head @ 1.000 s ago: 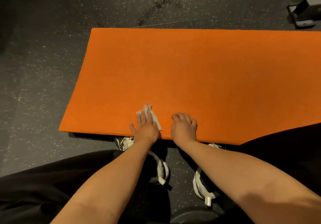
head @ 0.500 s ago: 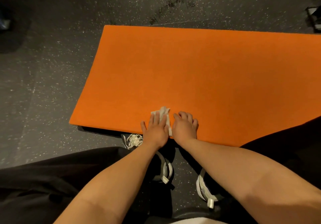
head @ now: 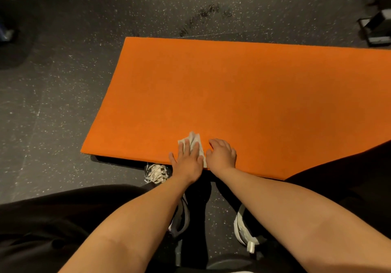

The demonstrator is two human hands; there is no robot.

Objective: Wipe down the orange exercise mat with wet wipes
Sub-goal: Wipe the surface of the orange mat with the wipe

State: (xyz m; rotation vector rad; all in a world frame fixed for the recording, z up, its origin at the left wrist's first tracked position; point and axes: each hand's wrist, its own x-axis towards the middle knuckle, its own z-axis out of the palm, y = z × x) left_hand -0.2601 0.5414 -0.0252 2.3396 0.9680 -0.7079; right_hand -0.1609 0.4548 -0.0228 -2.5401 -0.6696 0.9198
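Under the left hand [head: 187, 162], laid flat with straight fingers, a white wipe [head: 193, 139] is pressed onto the orange mat [head: 254, 94] near its closer edge. Just beside it, the right hand [head: 222, 155] rests on the mat, fingers loosely bent, grasping nothing. The mat lies on a speckled dark floor [head: 53, 103].

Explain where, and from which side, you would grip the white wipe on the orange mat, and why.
Pinch the wet wipe at its crumpled far end, coming down from the far side. That end looks bunched off the orange exercise mat and sticks out past the left hand, whose fingers press its near part flat.
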